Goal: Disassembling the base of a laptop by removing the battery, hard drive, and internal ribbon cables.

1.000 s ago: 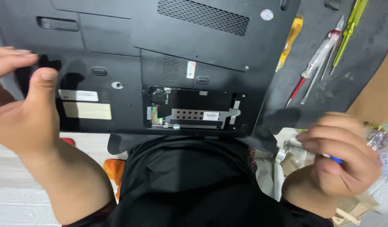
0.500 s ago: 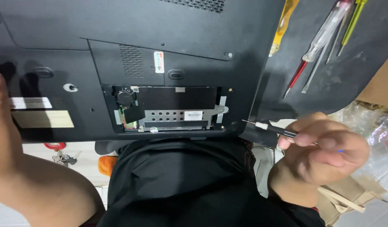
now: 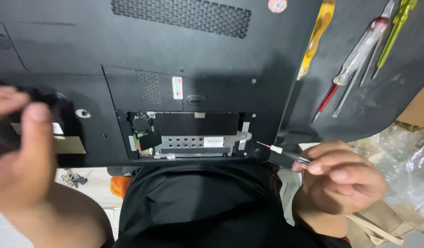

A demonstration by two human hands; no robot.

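Note:
A black laptop [image 3: 175, 59] lies upside down in front of me. One of its bottom covers is off, and the open bay [image 3: 189, 135] shows a metal bracket and a small circuit part. My right hand [image 3: 340, 181] grips a thin precision screwdriver [image 3: 285, 154]; its tip points left at the bay's right edge, close to the laptop's front corner. My left hand [image 3: 21, 156] is blurred over the laptop's left side near its pale labels, fingers curled against the case. Whether it holds anything is unclear.
On a dark mat [image 3: 386, 92] to the right lie a yellow-handled screwdriver [image 3: 315, 39], a clear red-tipped one [image 3: 354, 64] and a green one [image 3: 395, 27]. Crinkled clear plastic [image 3: 405, 151] and cardboard sit at the far right. A key bunch [image 3: 74, 178] lies on the floor below.
My right hand came up from beside my lap and brought the screwdriver tip towards the open bay. The view shifted, and my left hand moved over the laptop's left side.

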